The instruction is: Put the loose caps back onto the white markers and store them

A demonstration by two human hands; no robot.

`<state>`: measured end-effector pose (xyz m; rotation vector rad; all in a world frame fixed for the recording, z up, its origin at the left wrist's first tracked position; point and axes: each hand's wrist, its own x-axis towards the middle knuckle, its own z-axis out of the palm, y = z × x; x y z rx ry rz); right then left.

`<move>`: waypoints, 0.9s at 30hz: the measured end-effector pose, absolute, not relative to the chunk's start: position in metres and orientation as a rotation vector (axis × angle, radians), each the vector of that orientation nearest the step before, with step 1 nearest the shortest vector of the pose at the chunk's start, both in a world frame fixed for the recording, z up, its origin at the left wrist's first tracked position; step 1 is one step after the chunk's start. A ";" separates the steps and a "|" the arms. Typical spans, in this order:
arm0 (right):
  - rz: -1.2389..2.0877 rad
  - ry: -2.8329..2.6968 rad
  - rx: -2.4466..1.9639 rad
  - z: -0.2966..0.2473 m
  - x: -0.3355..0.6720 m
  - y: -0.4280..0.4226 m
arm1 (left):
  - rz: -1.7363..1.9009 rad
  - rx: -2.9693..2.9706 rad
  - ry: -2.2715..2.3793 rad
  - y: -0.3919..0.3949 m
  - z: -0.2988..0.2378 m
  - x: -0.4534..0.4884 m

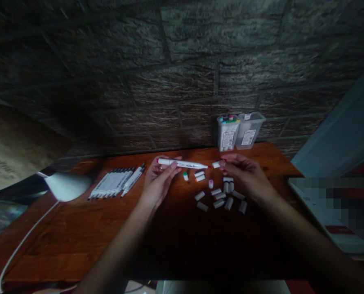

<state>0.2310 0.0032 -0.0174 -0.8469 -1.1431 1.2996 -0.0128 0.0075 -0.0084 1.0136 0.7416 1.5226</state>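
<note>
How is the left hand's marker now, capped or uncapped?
Uncapped: the white marker shows a bare red tip; the right hand holds the cap.

The held marker (pixel 184 164) bears illegibly small lettering (pixel 194 165).

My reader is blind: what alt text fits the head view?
The left hand holds an uncapped, red-tipped white marker; the right hand holds a cap near its tip. Loose caps and a row of markers lie on the wooden table.

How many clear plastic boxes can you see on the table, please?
2. Both stand at the back of the table, beyond the right hand: one box holding markers, and another box close beside it on the right.
</note>
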 end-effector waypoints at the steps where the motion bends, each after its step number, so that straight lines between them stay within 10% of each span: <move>1: 1.293 -1.132 -0.848 -0.017 0.231 0.003 | 1.529 1.019 0.747 0.008 -0.008 -0.013; 27: 1.072 -1.204 -1.081 -0.020 0.221 -0.001 | 0.941 1.776 0.925 -0.012 -0.027 0.002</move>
